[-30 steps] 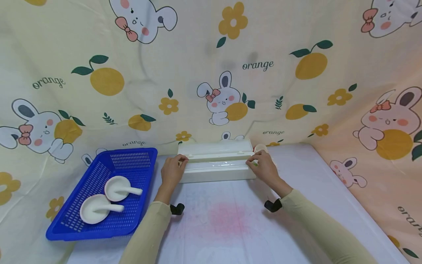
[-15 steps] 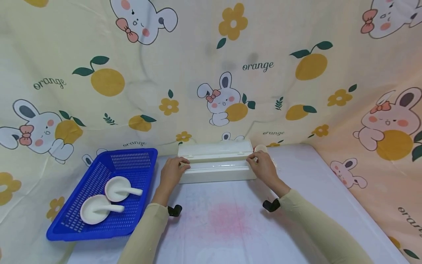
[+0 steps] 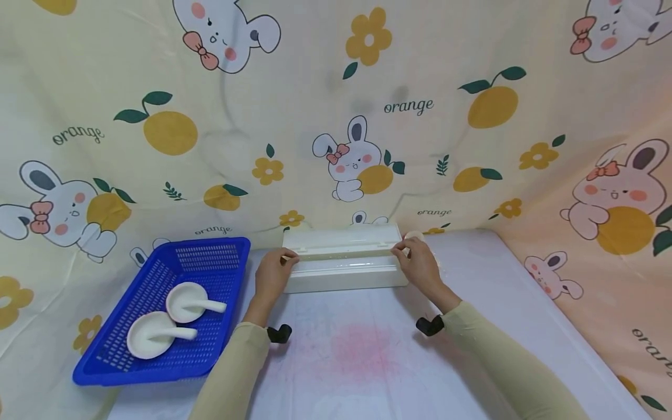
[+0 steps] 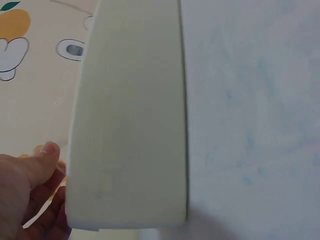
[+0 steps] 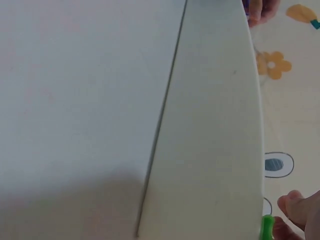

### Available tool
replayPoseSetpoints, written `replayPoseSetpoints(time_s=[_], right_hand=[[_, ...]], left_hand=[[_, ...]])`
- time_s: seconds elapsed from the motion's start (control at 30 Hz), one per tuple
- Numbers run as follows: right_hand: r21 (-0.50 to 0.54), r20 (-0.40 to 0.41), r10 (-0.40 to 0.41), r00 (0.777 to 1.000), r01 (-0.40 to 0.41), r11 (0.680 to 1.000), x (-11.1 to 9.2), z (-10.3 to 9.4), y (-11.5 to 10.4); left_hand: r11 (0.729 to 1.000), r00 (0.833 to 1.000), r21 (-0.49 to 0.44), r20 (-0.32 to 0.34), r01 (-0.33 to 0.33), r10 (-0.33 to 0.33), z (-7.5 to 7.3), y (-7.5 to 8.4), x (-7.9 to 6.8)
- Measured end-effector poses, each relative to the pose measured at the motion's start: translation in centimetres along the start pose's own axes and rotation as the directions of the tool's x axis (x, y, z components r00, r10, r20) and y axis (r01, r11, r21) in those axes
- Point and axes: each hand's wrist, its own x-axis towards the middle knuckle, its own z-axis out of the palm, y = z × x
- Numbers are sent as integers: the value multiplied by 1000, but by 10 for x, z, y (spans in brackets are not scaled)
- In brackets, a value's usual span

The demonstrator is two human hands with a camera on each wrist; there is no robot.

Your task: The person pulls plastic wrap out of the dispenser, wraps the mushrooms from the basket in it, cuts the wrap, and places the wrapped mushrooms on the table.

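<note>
A long white plastic wrap dispenser (image 3: 346, 281) lies across the back of the table, its lid (image 3: 341, 235) raised at the rear. Clear plastic wrap (image 3: 346, 263) shows as a shiny strip along its open top. At the left end, my left hand (image 3: 273, 274) pinches the wrap's edge between thumb and fingers. My right hand (image 3: 420, 265) pinches the edge at the right end. Both wrist views look mostly at the dispenser's front wall (image 4: 130, 120), with each hand only partly in frame. Beside the right fingers, a green piece (image 5: 267, 227) shows at the dispenser's end.
On the left stands a blue plastic basket (image 3: 210, 344) holding two white dishes, one (image 3: 149, 335) nearer than the other (image 3: 185, 303), each with a white spoon. A pale round object (image 3: 415, 235) is partly hidden behind the right hand. A printed cloth (image 3: 294, 87) hangs behind the table.
Both hands stay at the dispenser's ends with only slight shifts. The green piece glimpsed by the right fingers a second ago is now covered in the head view.
</note>
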Motion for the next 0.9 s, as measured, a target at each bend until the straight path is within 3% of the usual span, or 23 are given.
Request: replayPoseSetpoints(time_s=[0.17,0.4,0.77,0.9], right_hand=[[20,-26,-21,999,21,1000,5,-2,-3],[43,-26,-8,1000,9,999,9,-9,-5],[150,-45,-36,998,43,988,13,-19,-15],[218,-31,-33,999,39,975,14,-22,-17]], left_hand=[[998,999,-62,-27,17,-18,-2,2,1],[999,998,-27,-52,45,-46,-8,6,1],[999,995,-52,-104,-2,-4,-16,14,3],[998,996,-65,-88,9,-15,-19,18,5]])
